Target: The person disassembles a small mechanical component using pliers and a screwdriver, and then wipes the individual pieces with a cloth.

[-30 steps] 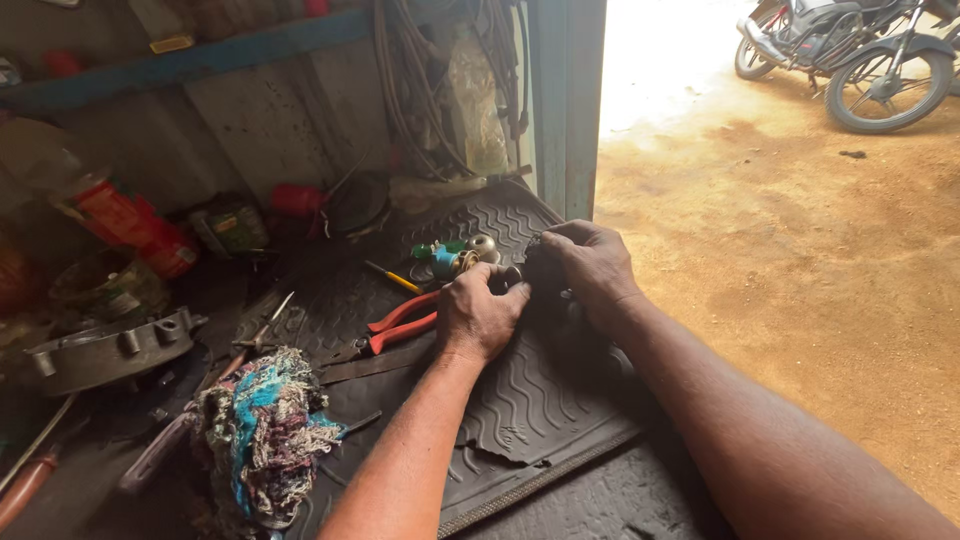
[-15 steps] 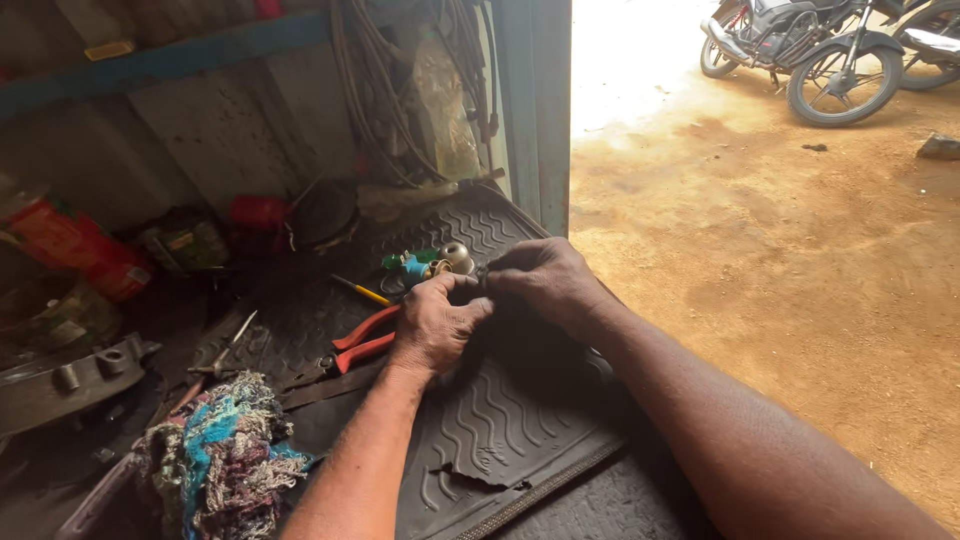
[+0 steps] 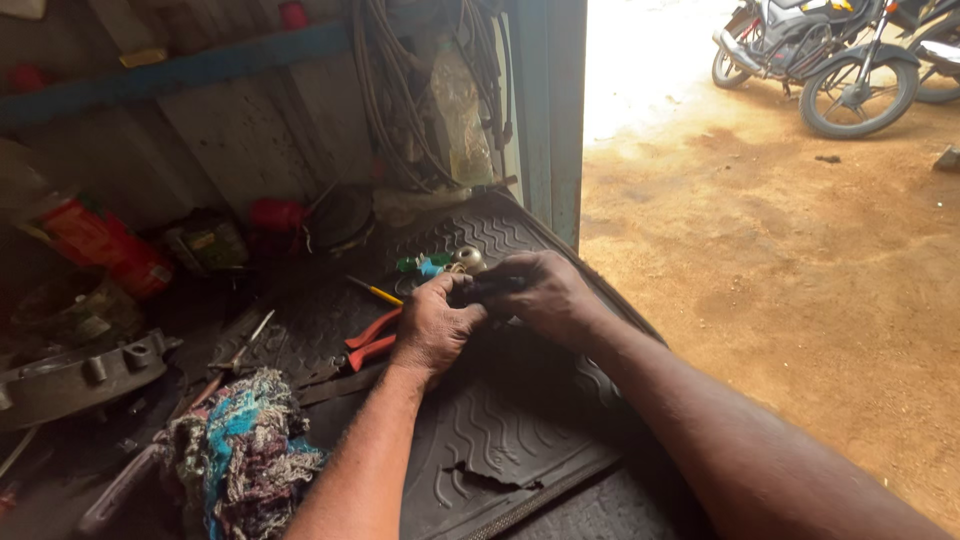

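Note:
My left hand point(image 3: 436, 325) and my right hand point(image 3: 540, 295) meet over a black ribbed rubber mat point(image 3: 510, 430), fingers pinched together on a small dark part point(image 3: 482, 290) that is mostly hidden between them. Just beyond the fingers lies a small round metal piece point(image 3: 467, 260) with green and blue bits point(image 3: 422, 266) beside it. Red-handled pliers point(image 3: 368, 340) lie on the mat under my left hand, and a yellow-handled screwdriver point(image 3: 375, 291) lies a little farther back.
A multicoloured rag point(image 3: 240, 455) lies at the lower left beside a grey metal casting point(image 3: 75, 380). Red cans point(image 3: 100, 245), cables point(image 3: 400, 90) and clutter line the back wall. A blue door post point(image 3: 550, 110) borders the dirt yard, where motorcycles point(image 3: 820, 50) are parked.
The view has shifted slightly; my hands stay together on the small part, with only slight finger movement.

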